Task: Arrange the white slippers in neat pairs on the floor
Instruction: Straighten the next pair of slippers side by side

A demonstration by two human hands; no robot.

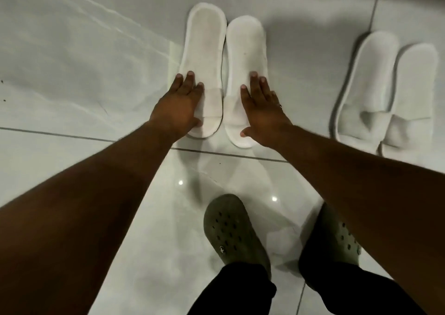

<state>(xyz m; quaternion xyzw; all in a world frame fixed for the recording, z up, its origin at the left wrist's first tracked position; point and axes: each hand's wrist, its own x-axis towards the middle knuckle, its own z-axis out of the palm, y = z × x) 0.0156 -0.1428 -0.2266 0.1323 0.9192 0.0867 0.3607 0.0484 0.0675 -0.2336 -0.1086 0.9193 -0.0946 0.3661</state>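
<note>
Two white slippers lie side by side on the tiled floor, toe straps toward me. My left hand point(179, 102) rests flat on the left slipper point(203, 49), fingers spread over its strap and outer edge. My right hand point(261, 107) lies flat on the right slipper point(245, 47), fingers apart, thumb near its toe end. The two slippers almost touch along their inner edges. A second pair sits to the right: one slipper point(368, 78) and its mate point(414, 83), close together and slightly tilted.
Glossy white floor tiles point(84, 61) with dark grout lines run across the scene. My feet in grey-green clogs point(234, 230) stand just behind the slippers, with black trouser legs point(231, 290) at the bottom. Small dark specks mark the floor at far left.
</note>
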